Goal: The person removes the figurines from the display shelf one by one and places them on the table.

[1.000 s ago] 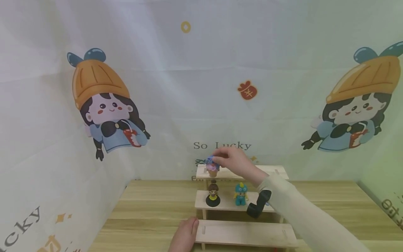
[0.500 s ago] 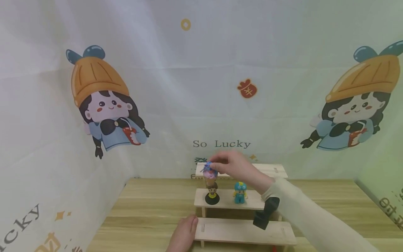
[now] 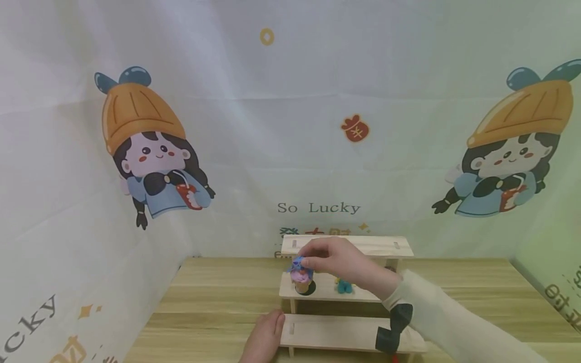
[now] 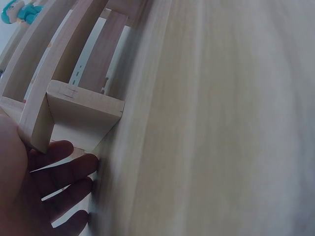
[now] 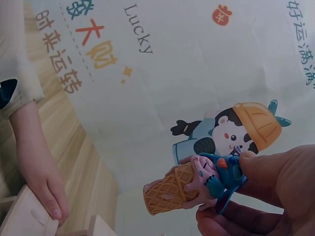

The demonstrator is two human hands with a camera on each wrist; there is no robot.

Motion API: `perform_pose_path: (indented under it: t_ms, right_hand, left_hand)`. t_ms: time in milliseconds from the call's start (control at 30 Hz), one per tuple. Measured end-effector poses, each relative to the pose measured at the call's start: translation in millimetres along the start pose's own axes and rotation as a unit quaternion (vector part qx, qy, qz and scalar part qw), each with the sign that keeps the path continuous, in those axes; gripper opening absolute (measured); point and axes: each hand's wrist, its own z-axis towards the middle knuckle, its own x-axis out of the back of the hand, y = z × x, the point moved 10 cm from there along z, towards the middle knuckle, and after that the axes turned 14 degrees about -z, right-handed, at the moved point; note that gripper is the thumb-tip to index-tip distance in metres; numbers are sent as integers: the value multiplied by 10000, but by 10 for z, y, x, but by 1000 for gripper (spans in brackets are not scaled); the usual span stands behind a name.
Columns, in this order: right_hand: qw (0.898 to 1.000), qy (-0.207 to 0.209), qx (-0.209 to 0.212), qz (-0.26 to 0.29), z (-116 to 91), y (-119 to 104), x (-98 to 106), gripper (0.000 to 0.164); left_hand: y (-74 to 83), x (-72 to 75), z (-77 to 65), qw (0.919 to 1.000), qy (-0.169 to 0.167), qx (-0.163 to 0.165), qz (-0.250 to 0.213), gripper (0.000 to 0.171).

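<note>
My right hand (image 3: 338, 259) pinches a toy figurine (image 3: 301, 276) by its blue top. In the right wrist view it is a blue creature on pink ice cream in a waffle cone (image 5: 170, 191), tilted sideways. In the head view it hangs in front of the middle tier (image 3: 324, 294) of a wooden stand, hiding most of a black-based figurine (image 3: 310, 288). My left hand (image 3: 265, 337) rests at the left end of the lowest tier (image 3: 336, 333); its fingers (image 4: 69, 196) lie spread and loose at the board's end in the left wrist view.
A teal figurine (image 3: 344, 286) stands on the middle tier, partly behind my right hand. The top tier (image 3: 376, 245) is at the back. The stand sits on a wood-grain table (image 3: 218, 297), with a printed cloth (image 3: 240, 126) behind. Something red (image 3: 395, 358) shows below the lowest tier.
My right hand has brought the ice-cream figurine down and toward me, from the top tier to in front of the middle one. The left hand has stayed at the stand.
</note>
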Motion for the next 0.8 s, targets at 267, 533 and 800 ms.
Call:
perform_pose_path:
  t_ms: [267,533,800]
  right_hand:
    - [9997,-100,209,-25,-91,-12,-138,16]
    - [9990,-309,268,-195,-180,12,-317,16]
    - [9977,-613,101,278,-313,183,-599,13]
  left_hand:
    - [8,8,1,10000,-46,-32,-27,24]
    - [16,5,15,9999,-57,-87,-112,21]
    - [-16,14,11,10000,10,-8,-77,23]
